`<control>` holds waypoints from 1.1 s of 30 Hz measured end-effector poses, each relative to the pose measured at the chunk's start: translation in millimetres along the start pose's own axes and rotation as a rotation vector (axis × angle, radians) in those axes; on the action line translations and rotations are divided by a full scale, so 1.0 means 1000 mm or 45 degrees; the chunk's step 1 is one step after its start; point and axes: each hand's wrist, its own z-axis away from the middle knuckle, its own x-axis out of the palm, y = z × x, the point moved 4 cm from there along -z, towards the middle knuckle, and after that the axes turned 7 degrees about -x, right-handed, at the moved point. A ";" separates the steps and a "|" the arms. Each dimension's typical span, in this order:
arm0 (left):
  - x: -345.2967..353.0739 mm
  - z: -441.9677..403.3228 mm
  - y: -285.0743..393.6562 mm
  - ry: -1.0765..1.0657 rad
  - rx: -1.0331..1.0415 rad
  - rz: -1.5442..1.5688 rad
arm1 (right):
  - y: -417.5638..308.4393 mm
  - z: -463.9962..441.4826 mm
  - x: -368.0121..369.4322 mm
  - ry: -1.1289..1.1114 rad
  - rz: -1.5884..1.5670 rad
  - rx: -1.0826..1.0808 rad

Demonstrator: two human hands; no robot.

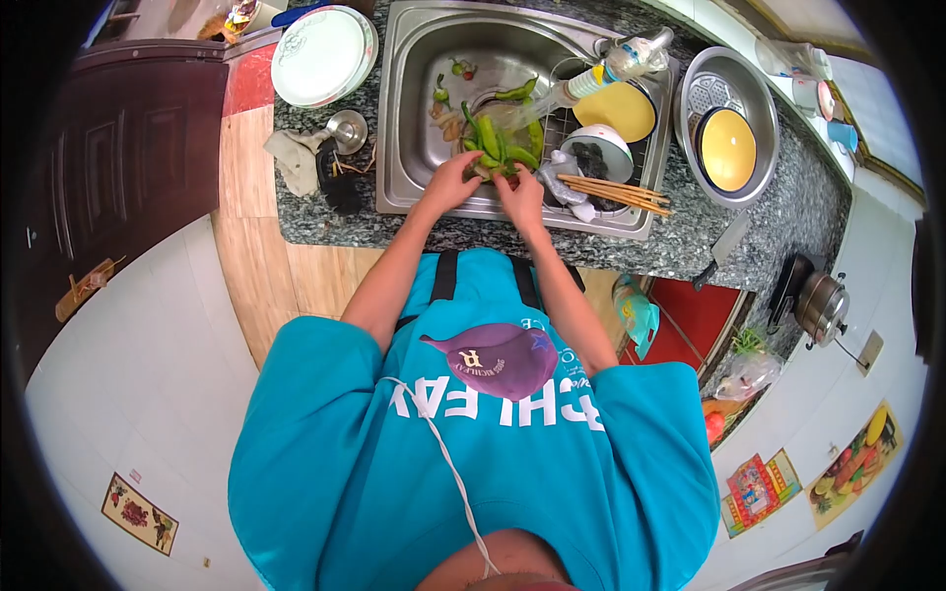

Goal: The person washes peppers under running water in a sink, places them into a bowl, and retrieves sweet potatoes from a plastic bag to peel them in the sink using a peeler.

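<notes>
Both my hands are over the near side of the steel sink (419, 187), at a heap of long green peppers (490, 136). My left hand (453, 184) is closed, its fingertips pinched on a green pepper at the heap's near edge. Close beside it, my right hand (520, 195) has its fingers curled on the same bunch; the fingertips are partly hidden among the peppers. Pepper tops and scraps (445, 116) lie on the sink floor to the left. A clear plastic bottle (601, 79) leans over the peppers from the upper right.
Right of the peppers, a rack holds a yellow bowl (613, 110), a white bowl (603, 143) and chopsticks (616, 192). A steel basin (690, 177) and a knife (727, 241) lie on the right counter. Plates (323, 57) and a ladle (347, 130) are at left.
</notes>
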 end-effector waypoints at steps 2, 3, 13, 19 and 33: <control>-0.008 0.015 0.037 0.159 0.530 -0.458 | 0.006 -0.003 -0.005 -0.193 -0.116 0.228; -0.009 0.015 0.042 0.159 0.534 -0.459 | 0.007 -0.004 -0.005 -0.190 -0.191 0.112; -0.016 0.029 0.058 0.033 0.599 -0.552 | 0.019 -0.010 -0.012 -0.296 -0.816 0.271; -0.019 0.034 0.060 0.021 0.622 -0.552 | 0.009 -0.024 -0.014 -0.621 -0.293 -0.005; -0.015 0.034 0.054 -0.068 0.552 -0.547 | -0.009 -0.038 -0.008 -0.698 0.108 -0.324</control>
